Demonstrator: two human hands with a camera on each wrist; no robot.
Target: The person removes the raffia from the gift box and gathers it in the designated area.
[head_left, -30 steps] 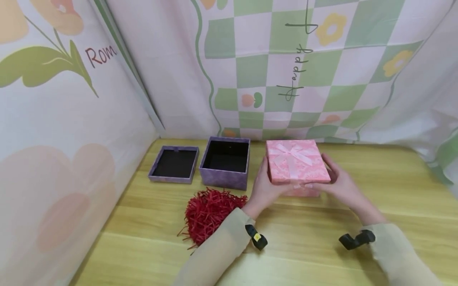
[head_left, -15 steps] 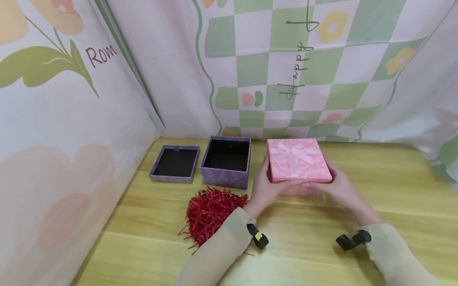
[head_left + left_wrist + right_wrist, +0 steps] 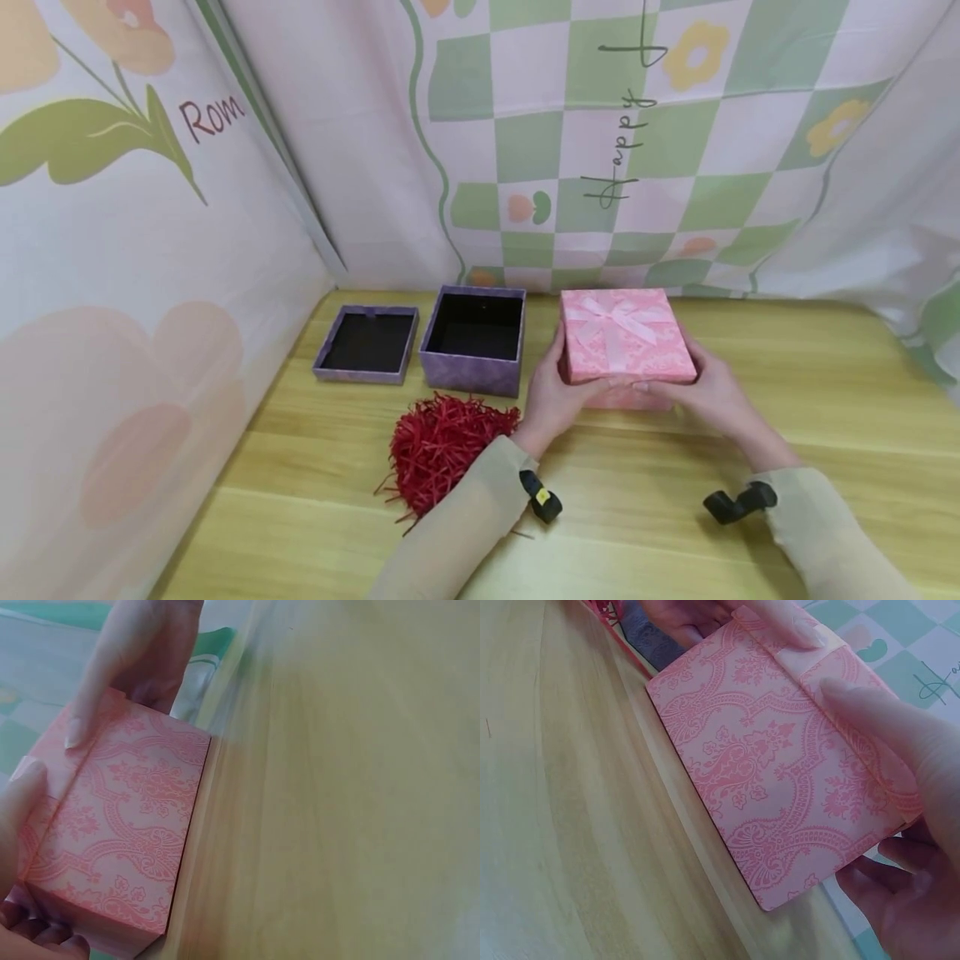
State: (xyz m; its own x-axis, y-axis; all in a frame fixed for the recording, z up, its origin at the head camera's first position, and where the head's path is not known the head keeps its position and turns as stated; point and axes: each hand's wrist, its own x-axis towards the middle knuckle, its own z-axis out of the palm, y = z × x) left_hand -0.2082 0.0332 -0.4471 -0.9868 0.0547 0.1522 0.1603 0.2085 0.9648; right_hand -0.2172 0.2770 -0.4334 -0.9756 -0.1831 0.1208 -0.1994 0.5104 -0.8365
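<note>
A pink patterned gift box point(image 3: 626, 333) with a ribbon bow on its lid stands at the back of the table, lid on. My left hand point(image 3: 558, 396) grips its left side, thumb along the front at the lid's lower edge. From the other side my right hand point(image 3: 708, 396) holds it, its thumb pointing toward the left one. In the right wrist view, the right fingers point(image 3: 889, 877) curl by the side of the box point(image 3: 772, 765). The left wrist view shows both thumbs on the front of the box point(image 3: 135, 802), near the lid seam.
Left of the pink box stands an open purple box point(image 3: 472, 358), dark inside. Its purple lid point(image 3: 365, 342) lies upturned farther left. A heap of red shredded paper point(image 3: 442, 450) sits in front, partly behind the left sleeve. Printed curtains point(image 3: 525, 150) border the wooden table point(image 3: 622, 517).
The right hand has drawn in slightly against the side of the pink box, its fingers now lower behind it. The box looks nearly unmoved.
</note>
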